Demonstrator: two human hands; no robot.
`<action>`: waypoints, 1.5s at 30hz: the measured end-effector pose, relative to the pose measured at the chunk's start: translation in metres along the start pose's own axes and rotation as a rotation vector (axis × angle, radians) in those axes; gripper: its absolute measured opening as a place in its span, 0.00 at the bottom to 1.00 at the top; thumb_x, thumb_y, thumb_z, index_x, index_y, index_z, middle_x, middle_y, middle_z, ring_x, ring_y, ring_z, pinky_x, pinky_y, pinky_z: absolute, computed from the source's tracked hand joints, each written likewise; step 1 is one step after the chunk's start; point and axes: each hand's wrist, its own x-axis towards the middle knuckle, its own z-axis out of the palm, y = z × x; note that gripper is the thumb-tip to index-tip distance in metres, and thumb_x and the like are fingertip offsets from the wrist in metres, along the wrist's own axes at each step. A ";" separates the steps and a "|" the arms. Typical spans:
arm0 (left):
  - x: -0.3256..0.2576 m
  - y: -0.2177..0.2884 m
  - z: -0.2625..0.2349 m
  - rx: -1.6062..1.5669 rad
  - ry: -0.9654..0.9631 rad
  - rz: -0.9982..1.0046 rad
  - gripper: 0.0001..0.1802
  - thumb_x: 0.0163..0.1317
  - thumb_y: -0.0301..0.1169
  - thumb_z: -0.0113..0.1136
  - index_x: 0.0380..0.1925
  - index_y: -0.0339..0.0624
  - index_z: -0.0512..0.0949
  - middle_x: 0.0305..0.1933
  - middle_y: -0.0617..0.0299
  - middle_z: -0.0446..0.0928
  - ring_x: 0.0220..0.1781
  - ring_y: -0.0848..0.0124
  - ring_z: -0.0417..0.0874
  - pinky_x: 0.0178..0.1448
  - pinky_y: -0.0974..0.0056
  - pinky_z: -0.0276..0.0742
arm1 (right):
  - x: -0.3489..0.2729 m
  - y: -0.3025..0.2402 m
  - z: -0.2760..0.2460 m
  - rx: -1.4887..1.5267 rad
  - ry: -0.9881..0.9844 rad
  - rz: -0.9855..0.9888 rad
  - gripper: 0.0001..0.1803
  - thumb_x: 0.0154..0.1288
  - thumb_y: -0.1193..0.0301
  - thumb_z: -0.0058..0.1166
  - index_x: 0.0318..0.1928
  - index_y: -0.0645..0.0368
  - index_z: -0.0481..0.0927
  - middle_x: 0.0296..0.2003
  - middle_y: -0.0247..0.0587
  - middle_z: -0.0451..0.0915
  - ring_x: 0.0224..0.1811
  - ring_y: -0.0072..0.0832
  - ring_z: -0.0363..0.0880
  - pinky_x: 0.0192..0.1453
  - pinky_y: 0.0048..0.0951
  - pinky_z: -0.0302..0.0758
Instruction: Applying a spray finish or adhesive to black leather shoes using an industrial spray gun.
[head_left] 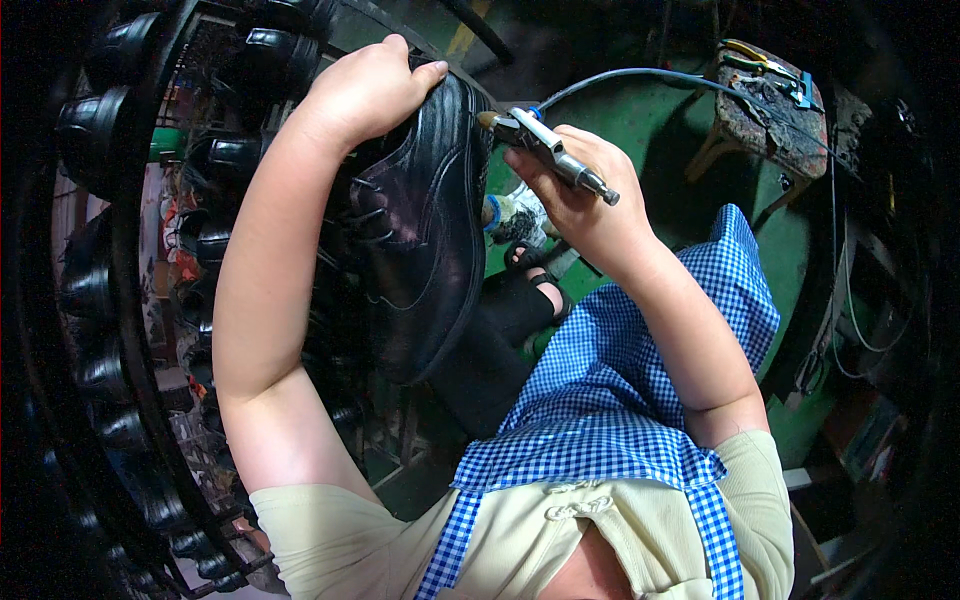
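Two hands: left hand (365,90) grips black shoe (430,220); right hand (580,195) clasps air tool (548,150)
Advice: probably steady shoe, keep nozzle near toe

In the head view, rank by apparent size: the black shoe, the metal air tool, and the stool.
1. black shoe, held in the left hand
2. and 3. unsure: stool sits farther away than the metal air tool in the right hand
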 end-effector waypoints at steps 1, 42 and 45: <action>0.001 -0.001 -0.001 0.011 -0.017 -0.015 0.33 0.68 0.55 0.51 0.50 0.30 0.78 0.50 0.37 0.81 0.54 0.46 0.83 0.61 0.50 0.77 | -0.002 -0.002 0.000 0.000 -0.004 0.001 0.12 0.62 0.64 0.63 0.27 0.58 0.80 0.24 0.45 0.78 0.30 0.45 0.79 0.35 0.42 0.76; -0.250 -0.023 0.076 -0.990 0.165 0.035 0.19 0.53 0.14 0.61 0.46 0.39 0.82 0.49 0.56 0.78 0.51 0.65 0.81 0.56 0.65 0.75 | -0.055 -0.027 -0.025 0.064 -0.172 0.014 0.09 0.61 0.65 0.63 0.34 0.57 0.83 0.29 0.46 0.80 0.34 0.47 0.79 0.36 0.43 0.78; -0.246 -0.018 0.070 -0.897 0.189 0.179 0.21 0.52 0.12 0.63 0.47 0.40 0.82 0.48 0.57 0.78 0.49 0.65 0.81 0.54 0.65 0.76 | -0.056 -0.028 -0.032 0.064 -0.196 0.012 0.11 0.62 0.63 0.63 0.33 0.58 0.83 0.28 0.47 0.79 0.33 0.48 0.79 0.36 0.43 0.78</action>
